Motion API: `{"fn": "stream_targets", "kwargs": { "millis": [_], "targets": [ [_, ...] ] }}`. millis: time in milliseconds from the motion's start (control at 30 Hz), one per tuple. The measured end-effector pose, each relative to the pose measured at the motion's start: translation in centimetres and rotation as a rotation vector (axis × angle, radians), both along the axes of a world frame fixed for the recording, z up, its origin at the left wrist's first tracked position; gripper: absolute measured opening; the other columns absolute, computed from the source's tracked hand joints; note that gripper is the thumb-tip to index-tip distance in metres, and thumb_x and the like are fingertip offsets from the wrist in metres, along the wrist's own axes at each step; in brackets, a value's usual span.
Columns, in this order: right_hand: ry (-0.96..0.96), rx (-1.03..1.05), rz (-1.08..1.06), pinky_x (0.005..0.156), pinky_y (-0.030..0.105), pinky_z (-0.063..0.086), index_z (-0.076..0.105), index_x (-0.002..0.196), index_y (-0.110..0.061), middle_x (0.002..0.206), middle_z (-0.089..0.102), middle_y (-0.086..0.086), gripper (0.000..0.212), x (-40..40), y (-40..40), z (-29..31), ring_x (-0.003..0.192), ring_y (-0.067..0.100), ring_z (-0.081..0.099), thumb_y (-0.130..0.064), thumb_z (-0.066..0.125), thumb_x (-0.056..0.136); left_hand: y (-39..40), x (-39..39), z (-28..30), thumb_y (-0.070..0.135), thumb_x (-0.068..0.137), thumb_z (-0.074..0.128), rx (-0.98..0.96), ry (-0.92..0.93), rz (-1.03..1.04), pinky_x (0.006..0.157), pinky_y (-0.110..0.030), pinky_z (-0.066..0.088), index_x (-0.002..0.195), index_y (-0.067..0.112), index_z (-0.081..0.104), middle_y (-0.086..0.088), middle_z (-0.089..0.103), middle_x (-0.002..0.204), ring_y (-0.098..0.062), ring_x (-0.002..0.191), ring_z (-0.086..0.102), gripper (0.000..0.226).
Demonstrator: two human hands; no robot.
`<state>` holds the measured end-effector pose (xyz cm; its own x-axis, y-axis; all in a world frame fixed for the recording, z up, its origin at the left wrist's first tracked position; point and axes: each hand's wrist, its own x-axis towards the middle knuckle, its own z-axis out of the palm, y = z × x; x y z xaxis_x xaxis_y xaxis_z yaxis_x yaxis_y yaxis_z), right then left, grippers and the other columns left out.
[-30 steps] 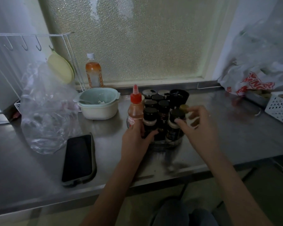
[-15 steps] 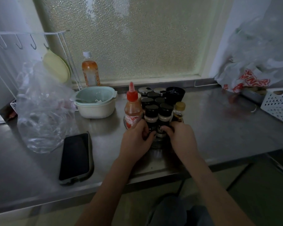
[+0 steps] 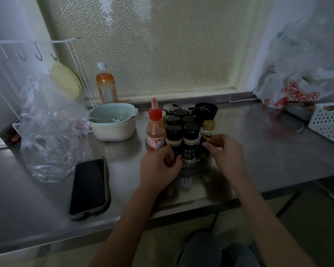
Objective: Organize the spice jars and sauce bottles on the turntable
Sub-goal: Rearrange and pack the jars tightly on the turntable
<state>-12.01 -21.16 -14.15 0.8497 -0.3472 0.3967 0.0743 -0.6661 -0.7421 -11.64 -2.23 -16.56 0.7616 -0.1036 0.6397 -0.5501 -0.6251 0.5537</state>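
A clear turntable stands on the steel counter, packed with several black-lidded spice jars. At its left edge is a sauce bottle with a red nozzle cap. A small dark bottle with a yellow cap is at its right edge. My left hand curls round the lower part of the front-left spice jar. My right hand pinches the yellow-capped bottle low on its body. The turntable's near rim is partly hidden by both hands.
A phone lies at the left front of the counter beside a clear plastic bag. Stacked bowls and an orange drink bottle stand behind. At the right are a white basket and a printed bag.
My right hand has moved from the front of the turntable to its right side and taken the yellow-capped bottle. My left hand has stayed at the front-left jar.
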Motion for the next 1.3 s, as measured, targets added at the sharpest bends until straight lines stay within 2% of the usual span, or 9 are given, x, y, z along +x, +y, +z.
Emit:
{"fn": "stream_targets", "kwargs": {
  "millis": [100, 300, 400, 567, 633, 900, 1100, 1200, 1300],
  "targets": [
    [-0.039, -0.007, 0.012, 0.067, 0.018, 0.043, 0.067, 0.094, -0.007, 0.091, 0.073, 0.010, 0.022, 0.3, 0.7, -0.3, 0.080, 0.018, 0.065, -0.022, 0.071, 0.079, 0.2, 0.1, 0.3, 0.041, 0.074, 0.056, -0.081, -0.033, 0.062, 0.048, -0.034, 0.040, 0.053, 0.019, 0.040, 0.001, 0.052, 0.050, -0.016, 0.049, 0.049, 0.034],
    [-0.071, 0.025, 0.028, 0.070, 0.033, 0.052, 0.056, 0.082, -0.009, 0.086, 0.072, 0.010, 0.020, 0.3, 0.6, -0.4, 0.081, 0.022, 0.067, -0.017, 0.073, 0.076, 0.2, -0.2, 0.6, 0.020, 0.072, 0.070, -0.054, 0.027, 0.031, 0.049, -0.028, 0.032, 0.061, 0.019, 0.034, 0.001, 0.043, 0.055, -0.018, 0.053, 0.042, 0.038],
    [-0.022, -0.086, 0.069, 0.077, 0.040, 0.052, 0.060, 0.089, -0.008, 0.090, 0.069, 0.010, 0.024, -0.2, 0.1, -0.5, 0.087, 0.027, 0.064, -0.018, 0.075, 0.074, 0.5, -0.3, 0.6, 0.021, 0.072, 0.066, -0.070, 0.080, 0.014, 0.051, -0.034, 0.036, 0.062, 0.016, 0.038, -0.003, 0.048, 0.056, -0.017, 0.054, 0.044, 0.031],
    [-0.185, -0.064, 0.045, 0.071, 0.022, 0.041, 0.058, 0.086, -0.010, 0.083, 0.062, 0.001, 0.020, -2.6, 0.8, -1.2, 0.081, 0.017, 0.057, -0.017, 0.074, 0.076, 1.3, -0.2, 0.6, 0.034, 0.073, 0.049, -0.163, 0.023, 0.016, 0.054, -0.041, 0.045, 0.060, 0.008, 0.048, -0.006, 0.055, 0.056, -0.022, 0.056, 0.053, 0.028],
    [-0.211, -0.096, 0.067, 0.070, 0.025, 0.042, 0.060, 0.086, -0.013, 0.082, 0.064, 0.001, 0.017, -3.1, 1.1, -1.8, 0.080, 0.018, 0.058, -0.021, 0.072, 0.078, 1.4, 0.0, 0.6, 0.032, 0.073, 0.050, -0.139, 0.008, 0.013, 0.056, -0.041, 0.045, 0.060, 0.008, 0.048, -0.005, 0.055, 0.057, -0.021, 0.057, 0.052, 0.027],
    [-0.119, -0.090, 0.086, 0.072, 0.031, 0.049, 0.060, 0.089, -0.018, 0.084, 0.063, -0.002, 0.017, -2.9, 2.1, -2.0, 0.082, 0.017, 0.058, -0.025, 0.071, 0.078, 1.0, 0.2, 0.3, 0.027, 0.076, 0.073, -0.081, 0.049, 0.014, 0.054, -0.023, 0.040, 0.063, 0.020, 0.045, 0.000, 0.058, 0.058, -0.016, 0.055, 0.055, 0.031],
    [-0.304, -0.186, 0.108, 0.077, 0.031, 0.046, 0.059, 0.095, -0.019, 0.091, 0.066, -0.002, 0.016, -2.1, 3.5, 3.9, 0.086, 0.015, 0.056, -0.022, 0.066, 0.082, 0.8, 0.4, 0.1, 0.028, 0.073, 0.076, 0.010, 0.010, 0.001, 0.052, -0.008, 0.034, 0.064, 0.024, 0.045, 0.013, 0.049, 0.054, -0.006, 0.051, 0.048, 0.033],
    [-0.240, -0.317, 0.236, 0.084, 0.039, 0.048, 0.061, 0.107, -0.020, 0.100, 0.069, 0.000, 0.022, 0.3, 4.3, 7.5, 0.096, 0.021, 0.059, -0.019, 0.058, 0.085, 0.6, 0.6, 0.0, 0.031, 0.073, 0.076, 0.010, 0.036, 0.014, 0.050, -0.010, 0.031, 0.062, 0.022, 0.046, 0.008, 0.054, 0.055, -0.010, 0.051, 0.051, 0.033],
    [0.042, -0.506, 0.321, 0.090, 0.044, 0.048, 0.060, 0.114, -0.019, 0.114, 0.067, 0.006, 0.029, 3.2, 5.4, 10.2, 0.106, 0.026, 0.059, -0.025, 0.057, 0.086, 0.6, 0.7, -0.1, 0.031, 0.072, 0.077, 0.013, 0.045, 0.005, 0.050, -0.012, 0.031, 0.059, 0.024, 0.044, 0.004, 0.058, 0.053, -0.010, 0.050, 0.051, 0.036]
  ]
}}
